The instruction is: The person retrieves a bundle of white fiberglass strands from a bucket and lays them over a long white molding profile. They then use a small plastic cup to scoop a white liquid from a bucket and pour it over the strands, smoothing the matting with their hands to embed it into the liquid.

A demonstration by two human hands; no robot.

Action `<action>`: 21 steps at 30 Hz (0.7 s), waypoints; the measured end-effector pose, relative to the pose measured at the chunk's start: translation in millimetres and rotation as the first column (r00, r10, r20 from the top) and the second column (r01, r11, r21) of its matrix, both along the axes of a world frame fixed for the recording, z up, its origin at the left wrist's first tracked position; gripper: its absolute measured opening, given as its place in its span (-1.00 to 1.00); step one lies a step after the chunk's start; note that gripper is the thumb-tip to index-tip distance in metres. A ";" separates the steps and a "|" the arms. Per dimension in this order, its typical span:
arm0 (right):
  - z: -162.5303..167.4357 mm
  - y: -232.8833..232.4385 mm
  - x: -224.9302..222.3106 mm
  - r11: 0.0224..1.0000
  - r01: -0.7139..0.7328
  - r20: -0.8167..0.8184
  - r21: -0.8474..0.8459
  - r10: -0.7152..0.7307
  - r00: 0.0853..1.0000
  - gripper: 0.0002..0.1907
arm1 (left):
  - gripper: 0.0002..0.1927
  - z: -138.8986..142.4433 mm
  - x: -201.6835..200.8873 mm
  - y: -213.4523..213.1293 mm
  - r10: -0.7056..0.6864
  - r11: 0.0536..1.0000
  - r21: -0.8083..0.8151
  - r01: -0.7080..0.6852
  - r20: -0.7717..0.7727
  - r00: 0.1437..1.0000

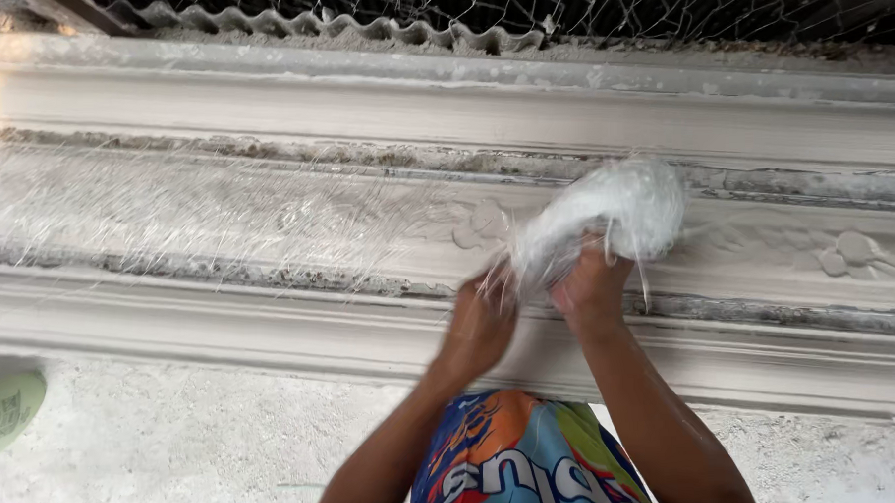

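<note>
A: What's the big pale thing running across the whole view?

B: A long plaster cornice mould (268,228), lying lengthwise, with stepped ledges and a shallow channel down its middle. Flower and leaf reliefs (844,252) are pressed into the channel at the right. It sits on a rough, plaster-dusted floor (176,439).

A: And behind it?

B: Corrugated sheeting (360,28) along the top edge, with wire netting (707,4) above. It looks like an open workshop more than a finished room. A green container (5,408) peeks in at the lower left.

A: The whitish strands on the left half?

B: Glass fibres (188,216), already spread thin over the channel there. The right stretch looks bare, so I judge the laying of fibre to be partway along.

A: What are the hands doing?

B: Both grip a white fibre bundle (615,211), held just above the channel near the middle. The left hand (480,325) is clenched on its drawn-out tail, the right hand (593,291) is closed under the bulky end.

A: Next move?

B: Probably teasing a tuft loose and spreading it evenly, lightly, so strands lie flat without clumps.
</note>
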State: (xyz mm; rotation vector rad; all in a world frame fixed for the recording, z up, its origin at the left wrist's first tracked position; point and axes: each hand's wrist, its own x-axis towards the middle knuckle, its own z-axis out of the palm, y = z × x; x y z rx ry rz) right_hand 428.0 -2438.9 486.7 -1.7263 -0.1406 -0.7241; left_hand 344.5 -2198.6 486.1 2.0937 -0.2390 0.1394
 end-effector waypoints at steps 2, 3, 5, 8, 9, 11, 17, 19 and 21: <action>9.9 -1.5 -2.9 0.927 0.056 0.104 -0.371 -0.018 0.994 -0.46 | -0.74 -7.4 -0.3 -8.0 -0.015 0.999 0.046 0.009 0.144 0.990; 13.4 -2.1 -7.0 0.838 0.094 0.143 -0.537 -0.019 0.989 -0.47 | -0.81 -12.1 4.6 0.1 0.016 0.999 0.027 -0.019 0.096 0.995; 42.3 -54.9 16.1 0.952 0.092 -0.037 0.293 -0.085 0.996 -0.39 | -0.80 -23.8 30.0 21.6 0.054 0.989 0.135 -0.055 0.013 0.998; 63.2 -126.4 28.8 0.673 0.120 -0.111 0.730 -0.056 0.992 -0.36 | -0.66 -28.8 60.5 53.3 0.189 0.885 0.466 0.012 -0.382 0.905; 53.4 -134.6 23.5 0.658 0.196 -0.188 0.727 -0.084 0.979 -0.33 | -0.64 -26.8 61.2 55.1 0.224 0.751 0.651 -0.113 -0.090 0.970; 22.9 -127.7 6.4 0.619 0.338 -0.322 0.709 -0.142 0.936 -0.25 | -0.57 -19.1 49.2 47.5 0.090 0.412 0.768 -0.490 0.501 0.861; -45.5 -36.4 -50.7 0.713 0.247 -0.001 -0.656 -0.328 0.945 -0.40 | -0.73 -14.3 -0.3 -23.7 -0.214 0.938 -0.289 0.192 -0.048 0.976; -33.7 -55.4 -39.9 0.582 0.344 0.255 -0.736 -0.232 0.939 -0.33 | -0.80 -22.4 9.0 -20.5 -0.153 0.984 -0.105 0.147 -0.047 0.987; -10.2 -110.4 -18.1 0.917 -0.135 0.059 0.375 0.122 0.991 -0.31 | -0.76 -28.5 26.1 -8.0 -0.020 0.985 0.165 0.042 -0.136 0.990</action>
